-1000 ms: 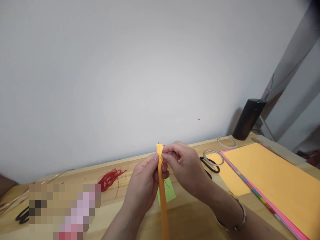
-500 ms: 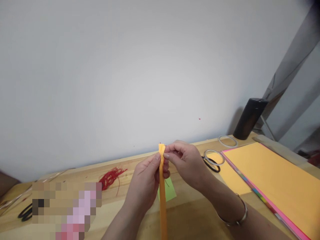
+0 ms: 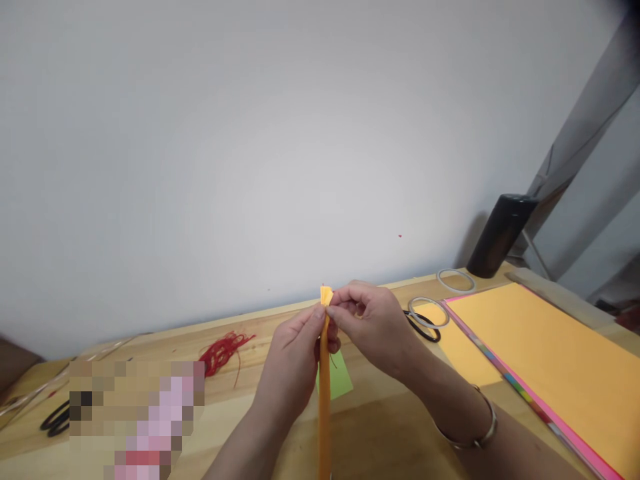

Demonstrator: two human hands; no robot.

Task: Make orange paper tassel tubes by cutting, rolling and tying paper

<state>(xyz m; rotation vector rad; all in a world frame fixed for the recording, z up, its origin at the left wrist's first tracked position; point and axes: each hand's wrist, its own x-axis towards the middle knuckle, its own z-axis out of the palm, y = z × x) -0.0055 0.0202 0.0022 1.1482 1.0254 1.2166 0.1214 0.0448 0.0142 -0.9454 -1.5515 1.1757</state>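
Note:
A narrow strip of yellow-orange folded paper (image 3: 325, 400) stands upright in front of me, its pleated top end fanning out a little. My left hand (image 3: 293, 357) grips it below that end, thumb in front. At the pinched neck of the paper, the thumb and forefinger of my right hand (image 3: 373, 327) press together against the right edge. A thin dark thread (image 3: 334, 361) hangs below the fingers; whether the right fingertips also hold thread is hidden. Behind the strip a green paper (image 3: 341, 377) lies on the table.
A tangle of red thread (image 3: 225, 353) lies left, near black scissor handles (image 3: 56, 419) and a blurred-out patch. To the right are rolls of tape (image 3: 429, 312), a black ring (image 3: 417, 330), stacked yellow sheets (image 3: 555, 353) and a black cylinder (image 3: 501, 237). A wall (image 3: 300, 147) borders the wooden table.
Both hands keep their hold with only slight finger movement. The paper's top end has tilted slightly and sits a touch farther right.

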